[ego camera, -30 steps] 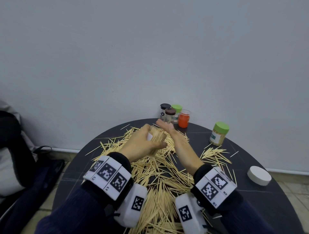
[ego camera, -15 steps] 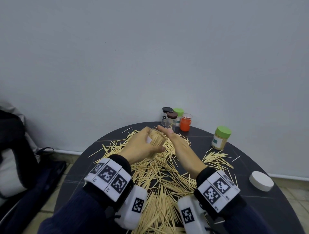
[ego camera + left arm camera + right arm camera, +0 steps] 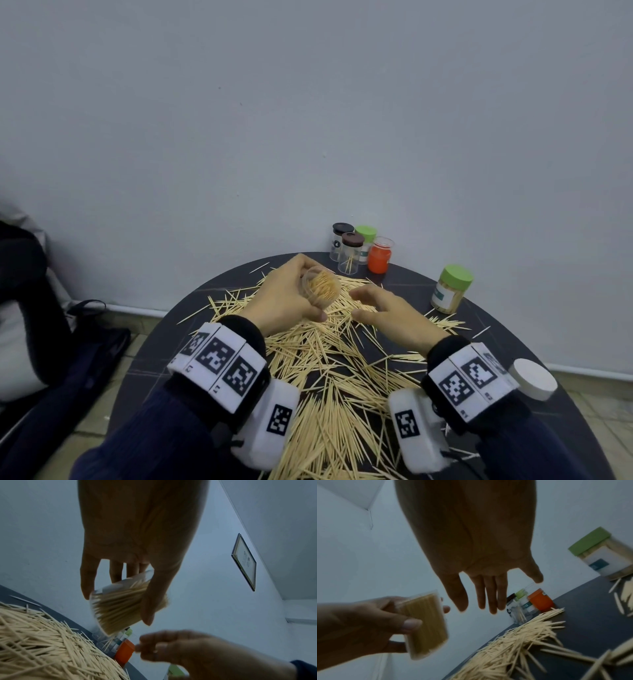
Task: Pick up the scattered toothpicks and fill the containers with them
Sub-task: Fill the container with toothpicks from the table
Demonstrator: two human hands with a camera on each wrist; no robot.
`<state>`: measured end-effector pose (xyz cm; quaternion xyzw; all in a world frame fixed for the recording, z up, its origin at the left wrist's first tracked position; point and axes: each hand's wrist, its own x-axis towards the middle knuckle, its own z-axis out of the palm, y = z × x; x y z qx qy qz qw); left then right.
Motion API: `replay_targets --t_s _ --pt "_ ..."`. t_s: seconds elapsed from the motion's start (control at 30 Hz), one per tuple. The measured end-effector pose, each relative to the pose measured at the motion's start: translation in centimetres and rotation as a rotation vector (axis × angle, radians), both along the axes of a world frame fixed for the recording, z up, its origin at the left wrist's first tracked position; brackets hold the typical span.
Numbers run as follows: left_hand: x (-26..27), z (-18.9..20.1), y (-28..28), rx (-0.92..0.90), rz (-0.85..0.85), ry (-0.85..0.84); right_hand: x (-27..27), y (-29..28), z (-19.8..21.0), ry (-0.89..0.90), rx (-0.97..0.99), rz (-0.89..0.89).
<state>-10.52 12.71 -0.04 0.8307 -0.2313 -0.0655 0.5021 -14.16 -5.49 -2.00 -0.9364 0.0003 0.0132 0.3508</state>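
Showing pale yellow-tan across the scattered toothpicks (image 3: 329, 370), dark charcoal on the round table (image 3: 513, 329). Wearing green on the lid (image 3: 457, 277) of the labelled jar, orange on one small container (image 3: 379, 257), black and brown on two caps. Displaying black-and-white square codes on the wristbands (image 3: 219, 363). Glowing white on the round lid (image 3: 532, 378).

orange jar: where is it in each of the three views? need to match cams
Head: orange jar at the table's far edge, rightmost of the four-jar cluster by the wall.
Left wrist: orange jar low centre, below the held container, beside the right hand.
Right wrist: orange jar right of centre, just past the fingertips.
Shared landmark: the green-lidded jar beside it, also seen at and.
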Motion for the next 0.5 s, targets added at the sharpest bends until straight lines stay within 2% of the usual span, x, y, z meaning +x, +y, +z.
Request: replay_targets --t_s 0.27,0.5 --pt "0.8 0.4 0.4 -0.029 0.030 -0.006 5.8 -2.5 -0.3 0.285 -0.403 -0.069" --pt "2.3 1.0 0.3 -0.053 0.026 0.020 10.9 -2.8 -0.9 0.370 -0.448 -0.065"
